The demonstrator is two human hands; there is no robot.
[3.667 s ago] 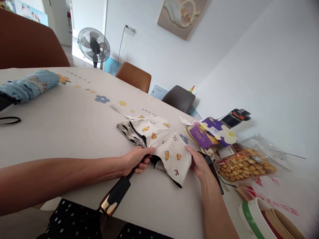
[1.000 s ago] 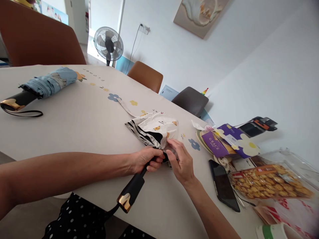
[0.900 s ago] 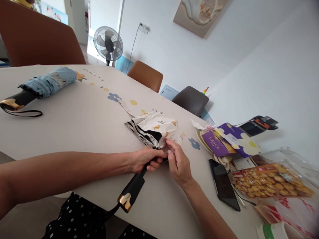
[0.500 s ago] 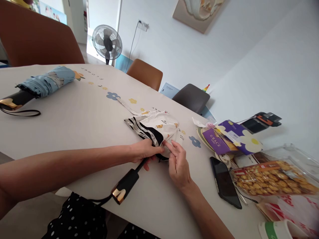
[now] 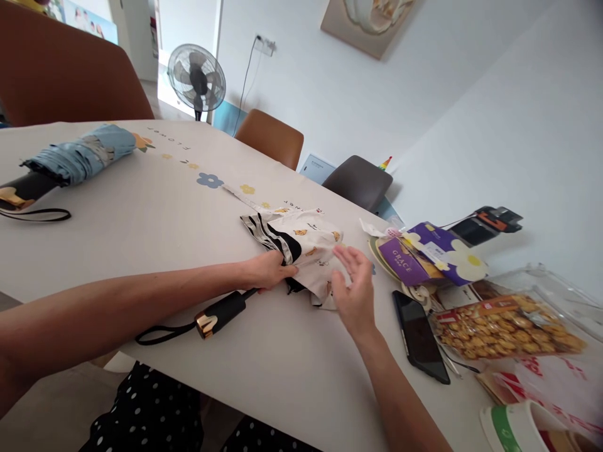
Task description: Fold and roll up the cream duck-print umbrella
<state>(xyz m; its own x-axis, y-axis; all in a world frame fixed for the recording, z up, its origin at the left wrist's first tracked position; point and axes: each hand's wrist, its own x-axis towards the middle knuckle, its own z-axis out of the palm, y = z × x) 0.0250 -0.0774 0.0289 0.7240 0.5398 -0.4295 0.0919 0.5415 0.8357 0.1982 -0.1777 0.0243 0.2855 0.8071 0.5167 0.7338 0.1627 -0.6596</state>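
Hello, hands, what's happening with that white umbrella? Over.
Left grip closed on white umbrella; right grip open at its edge, touch unclear. Umbrella bunched loosely, strap trailing. Phone off to the right, not in the way.

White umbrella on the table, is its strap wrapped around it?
No, the strap stretches out loose from the white canopy over the table.

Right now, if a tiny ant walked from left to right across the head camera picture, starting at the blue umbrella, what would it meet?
Blue umbrella → white umbrella → right hand → black phone → clear pack of golden-brown snacks.
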